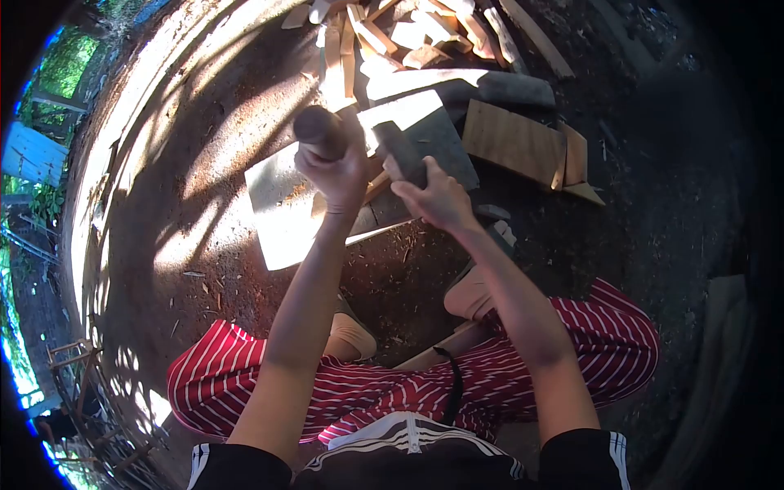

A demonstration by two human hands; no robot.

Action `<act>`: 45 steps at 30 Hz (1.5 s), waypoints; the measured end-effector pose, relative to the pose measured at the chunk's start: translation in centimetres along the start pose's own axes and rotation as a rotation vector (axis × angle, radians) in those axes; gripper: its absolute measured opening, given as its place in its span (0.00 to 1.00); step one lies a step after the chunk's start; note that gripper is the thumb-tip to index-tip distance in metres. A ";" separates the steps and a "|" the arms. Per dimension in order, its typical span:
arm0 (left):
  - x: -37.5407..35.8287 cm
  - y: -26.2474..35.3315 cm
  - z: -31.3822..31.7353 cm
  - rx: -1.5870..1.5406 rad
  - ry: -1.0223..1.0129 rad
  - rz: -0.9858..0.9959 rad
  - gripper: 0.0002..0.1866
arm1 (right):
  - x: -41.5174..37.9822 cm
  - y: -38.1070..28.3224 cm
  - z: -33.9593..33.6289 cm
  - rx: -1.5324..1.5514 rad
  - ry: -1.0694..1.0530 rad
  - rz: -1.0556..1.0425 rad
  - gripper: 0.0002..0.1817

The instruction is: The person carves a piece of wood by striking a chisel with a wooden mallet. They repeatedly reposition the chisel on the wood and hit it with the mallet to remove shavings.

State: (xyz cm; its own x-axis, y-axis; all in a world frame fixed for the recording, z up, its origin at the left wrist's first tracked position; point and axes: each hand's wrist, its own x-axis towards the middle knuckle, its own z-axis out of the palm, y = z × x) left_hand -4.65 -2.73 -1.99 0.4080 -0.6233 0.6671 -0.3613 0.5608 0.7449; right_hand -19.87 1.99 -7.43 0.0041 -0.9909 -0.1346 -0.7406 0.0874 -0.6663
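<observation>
My left hand [333, 175] is closed around a thick rounded wooden handle [318, 131], whose dark end points up toward the camera. To its right, my right hand [437, 196] grips a dark flat block-like tool [400, 151]. Both hands are above a flat pale board [282, 233] lying on the ground, partly in bright sun. A narrow piece of wood [376, 188] shows between the hands, its ends partly hidden. What the tools touch cannot be made out.
Cut wood pieces [425, 33] are heaped beyond the board, near a long log [514, 88]. A brown wooden panel [514, 143] lies at the right. My feet and striped trouser legs [604, 343] are close in front. Wood chips dot the dirt ground [196, 282].
</observation>
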 end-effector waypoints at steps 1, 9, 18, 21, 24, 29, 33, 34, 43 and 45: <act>-0.3 0.4 -0.2 0.095 -0.031 -0.006 0.08 | 0.4 -0.9 -1.2 0.151 -0.038 0.013 0.34; -0.2 2.9 0.6 -0.004 -0.150 -0.143 0.10 | -4.6 -13.2 -17.3 0.708 0.117 -0.496 0.24; -1.6 2.3 1.3 0.006 -0.226 -0.199 0.17 | -6.5 -14.4 -18.6 0.222 0.045 -0.489 0.34; -1.0 2.5 1.2 -0.002 -0.205 -0.170 0.17 | -6.3 -14.6 -18.4 0.037 -0.046 -0.440 0.38; -0.6 2.8 1.1 0.019 -0.295 -0.280 0.15 | -5.0 -13.2 -17.8 -0.324 -0.076 -0.460 0.38; -0.5 2.3 1.5 0.024 -0.181 -0.219 0.14 | -4.8 -13.6 -20.4 0.519 -0.067 -0.442 0.41; -0.3 3.1 0.7 0.010 -0.265 -0.274 0.14 | -4.9 -15.4 -19.7 0.180 -0.107 -0.364 0.42; -0.2 2.7 0.8 0.016 -0.301 -0.266 0.14 | -4.4 -15.7 -19.2 0.060 -0.126 -0.338 0.43; 0.2 2.4 1.5 0.047 -0.304 -0.261 0.15 | -3.8 -13.3 -17.7 -0.391 0.008 -0.710 0.30; -0.9 2.3 1.3 0.027 -0.275 -0.282 0.16 | -4.1 -12.4 -19.1 0.334 -0.215 -0.330 0.38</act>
State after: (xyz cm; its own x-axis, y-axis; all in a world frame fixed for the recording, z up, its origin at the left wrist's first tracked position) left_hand -6.92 -1.56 -0.82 0.2556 -0.8759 0.4093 -0.2907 0.3341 0.8966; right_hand -23.48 2.98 15.40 0.3656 -0.9308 -0.0021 -0.4217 -0.1636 -0.8919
